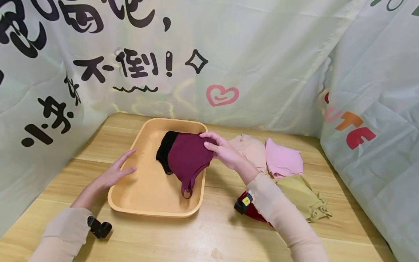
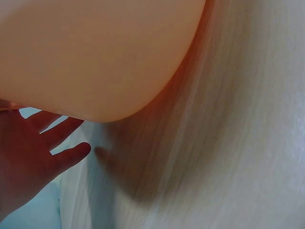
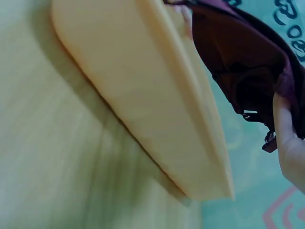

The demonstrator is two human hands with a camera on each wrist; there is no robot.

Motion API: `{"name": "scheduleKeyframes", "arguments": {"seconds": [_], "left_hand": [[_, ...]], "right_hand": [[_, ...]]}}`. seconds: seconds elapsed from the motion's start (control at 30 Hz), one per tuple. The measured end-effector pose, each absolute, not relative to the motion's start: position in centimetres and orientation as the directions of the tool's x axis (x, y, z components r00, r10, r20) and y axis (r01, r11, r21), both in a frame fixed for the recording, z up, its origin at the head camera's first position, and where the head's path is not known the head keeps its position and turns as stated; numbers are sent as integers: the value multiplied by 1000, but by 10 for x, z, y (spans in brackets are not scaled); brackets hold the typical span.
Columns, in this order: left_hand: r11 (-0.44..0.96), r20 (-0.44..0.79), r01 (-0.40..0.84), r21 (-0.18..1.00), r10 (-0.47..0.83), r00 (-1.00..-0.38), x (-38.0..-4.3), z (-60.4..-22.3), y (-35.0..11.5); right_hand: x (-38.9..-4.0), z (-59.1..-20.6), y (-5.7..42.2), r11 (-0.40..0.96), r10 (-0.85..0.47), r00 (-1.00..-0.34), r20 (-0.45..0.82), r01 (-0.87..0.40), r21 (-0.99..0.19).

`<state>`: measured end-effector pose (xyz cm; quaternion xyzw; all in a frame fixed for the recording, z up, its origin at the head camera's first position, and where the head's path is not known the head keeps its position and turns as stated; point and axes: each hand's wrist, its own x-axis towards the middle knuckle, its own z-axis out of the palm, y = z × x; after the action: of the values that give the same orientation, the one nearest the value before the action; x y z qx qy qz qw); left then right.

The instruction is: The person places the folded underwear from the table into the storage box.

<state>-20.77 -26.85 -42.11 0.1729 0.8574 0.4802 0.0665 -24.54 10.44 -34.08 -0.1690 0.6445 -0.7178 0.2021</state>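
In the head view my right hand (image 1: pixel 226 151) pinches a folded burgundy bra (image 1: pixel 188 156) at its right end, between thumb and fingers. The bra is over the right side of an orange plastic tray (image 1: pixel 144 189), one strap loop hanging toward the front. A black garment (image 1: pixel 164 151) shows along the bra's left edge; whether it is also held, I cannot tell. From the right wrist view, the bra's dark hollow inner side (image 3: pixel 238 57) is above the tray's rim. My left hand (image 1: pixel 112 175) is at the tray's left rim with its fingers spread and nothing held.
To the right of the tray lie several garments: a beige one (image 1: pixel 250 149), a pink one (image 1: pixel 284 158), an olive one (image 1: pixel 302 196) and a dark red one (image 1: pixel 253 213) partly hidden by my right forearm. Printed white cloth (image 1: pixel 262 72) encloses the wooden table (image 1: pixel 209 240) behind and at both sides.
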Motion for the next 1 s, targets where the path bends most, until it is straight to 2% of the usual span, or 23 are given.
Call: {"name": "scheduleKeyframes", "arguments": {"seconds": [0.33,0.4,0.5,0.6,0.7,0.83,1.0], "left_hand": [[476,70,250,843,365,-928,-209,-425,-270],[463,90,262,847,362,-928,-209,-426,-269],[455,105,273,848,359,-927,-209,-428,-269],[462,101,268,846,354,-930,-208,-429,-269],[461,102,267,846,352,-931,-208,-429,-269],[458,93,258,850,353,-931,-208,-428,-269],[476,62,237,847,356,-933,-210,-425,-269]], "right_hand": [[-233,-366,73,63,-616,-785,-66,35,-997],[-230,-370,69,112,-638,-768,-55,-22,-993],[-224,-373,63,228,-651,-759,10,-208,-951],[-219,-374,58,361,-648,-758,81,-399,-843],[-216,-372,54,464,-657,-747,102,-508,-726],[-211,-370,52,606,-655,-752,75,-582,-542],[-206,-373,49,733,-633,-774,34,-612,-298]]}}
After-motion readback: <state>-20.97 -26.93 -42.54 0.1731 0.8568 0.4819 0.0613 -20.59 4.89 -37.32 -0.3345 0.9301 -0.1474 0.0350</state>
